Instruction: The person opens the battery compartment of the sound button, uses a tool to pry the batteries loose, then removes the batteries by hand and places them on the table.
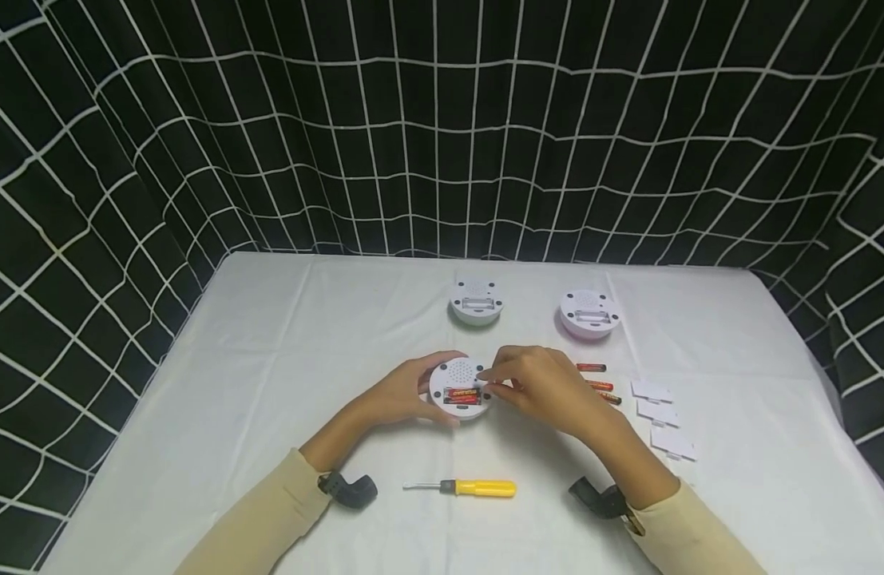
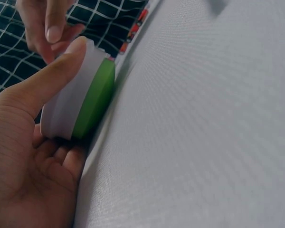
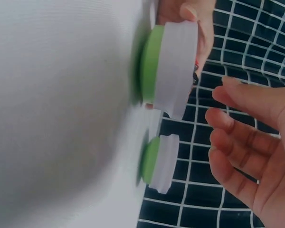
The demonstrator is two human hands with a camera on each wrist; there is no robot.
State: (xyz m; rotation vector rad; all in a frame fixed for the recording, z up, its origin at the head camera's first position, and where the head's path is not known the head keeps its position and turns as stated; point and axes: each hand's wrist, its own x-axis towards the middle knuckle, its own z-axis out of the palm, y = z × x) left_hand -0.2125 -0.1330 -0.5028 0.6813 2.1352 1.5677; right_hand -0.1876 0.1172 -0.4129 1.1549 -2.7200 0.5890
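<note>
My left hand [image 1: 398,393] grips a round white device [image 1: 459,370] with a green underside [image 2: 96,102] by its rim, thumb on the near side. The device's white face is turned up, showing speaker holes, dark round feet and an uncovered compartment with two red-and-black batteries [image 1: 461,397] lying in it. Over the right side of this face hovers my right hand [image 1: 545,387], its fingers loosely bent. In the right wrist view those fingers [image 3: 223,118] stand apart from the device, with nothing between them.
Two similar devices, one greenish [image 1: 476,313] and one pink [image 1: 588,326], sit farther back with bare compartments. Several loose batteries [image 1: 600,386] lie beside my right hand, and three white covers [image 1: 657,413] beyond them. A yellow-handled screwdriver [image 1: 485,488] rests in front.
</note>
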